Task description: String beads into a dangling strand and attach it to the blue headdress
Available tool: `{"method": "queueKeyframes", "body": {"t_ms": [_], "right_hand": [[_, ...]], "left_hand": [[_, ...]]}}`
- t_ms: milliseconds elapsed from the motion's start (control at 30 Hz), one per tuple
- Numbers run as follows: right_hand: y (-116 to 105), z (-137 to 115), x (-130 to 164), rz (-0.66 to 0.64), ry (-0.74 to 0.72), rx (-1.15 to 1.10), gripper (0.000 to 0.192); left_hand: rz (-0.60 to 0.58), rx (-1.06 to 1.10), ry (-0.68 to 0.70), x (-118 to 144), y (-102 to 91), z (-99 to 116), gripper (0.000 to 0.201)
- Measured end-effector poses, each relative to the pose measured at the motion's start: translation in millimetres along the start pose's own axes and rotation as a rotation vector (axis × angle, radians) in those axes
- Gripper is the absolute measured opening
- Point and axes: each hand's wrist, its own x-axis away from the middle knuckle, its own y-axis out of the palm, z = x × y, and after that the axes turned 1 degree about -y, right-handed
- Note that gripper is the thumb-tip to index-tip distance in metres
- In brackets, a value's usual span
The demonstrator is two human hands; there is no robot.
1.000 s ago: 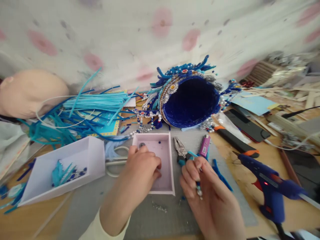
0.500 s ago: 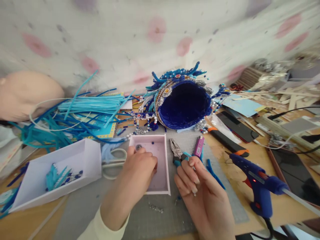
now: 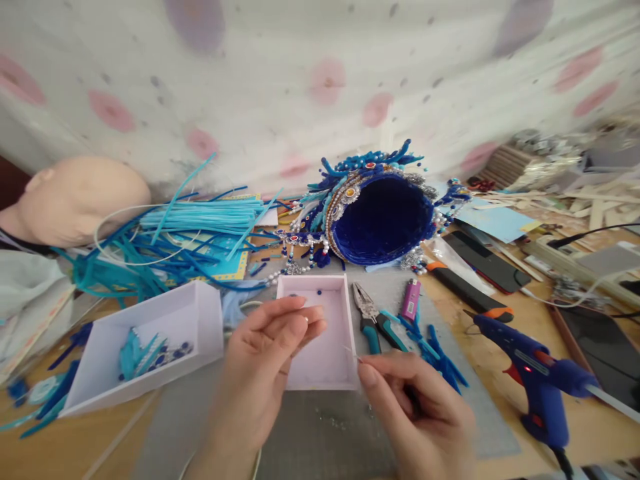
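My left hand (image 3: 273, 357) is raised over the left edge of the shallow pinkish-white box (image 3: 351, 333), thumb and fingers pinched together. A tiny pale speck shows at its fingertips, too small to name. At the box's right side, my right hand (image 3: 413, 407) pinches a thin wire-like piece (image 3: 351, 353) that points up and left toward the left hand. A dark blue bead (image 3: 319, 292) lies in the box. Small silvery pieces (image 3: 333, 420) rest on the grey cutting mat (image 3: 295, 433) between my wrists.
Pliers (image 3: 367, 310), a purple lighter (image 3: 411, 300) and a blue glue gun (image 3: 530, 360) lie to the right. Behind the box stands a blue beaded headdress (image 3: 345, 193). At left are a white tray (image 3: 207, 320) of beads, pipe cleaners (image 3: 210, 217) and a mannequin head (image 3: 95, 200).
My left hand has come up out of the box and turned, fingertips pinched. My right hand has turned over and lowered, its wire-like piece now pointing left. The view has shifted slightly left.
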Motion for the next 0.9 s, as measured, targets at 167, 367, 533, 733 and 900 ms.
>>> {"method": "queueKeyframes", "body": {"t_ms": [167, 367, 533, 733, 900], "right_hand": [[5, -6, 5, -0.053, -0.212, 0.025, 0.012], [8, -3, 7, -0.059, -0.273, 0.048, 0.013], [9, -5, 10, -0.035, -0.334, 0.116, 0.017], [9, -7, 12, -0.035, -0.401, 0.180, 0.017], [9, -7, 13, -0.039, -0.435, 0.193, 0.016]], "left_hand": [[-0.053, 0.155, -0.106, 8, 0.0, -3, 0.023], [-0.114, 0.182, -0.118, 15, -3.5, -2, 0.017], [-0.136, 0.163, -0.102, 18, -6.9, -6, 0.016], [-0.095, 0.130, -0.060, 22, -8.5, -7, 0.014], [-0.122, 0.138, -0.073, 22, -10.9, -8, 0.013]]}}
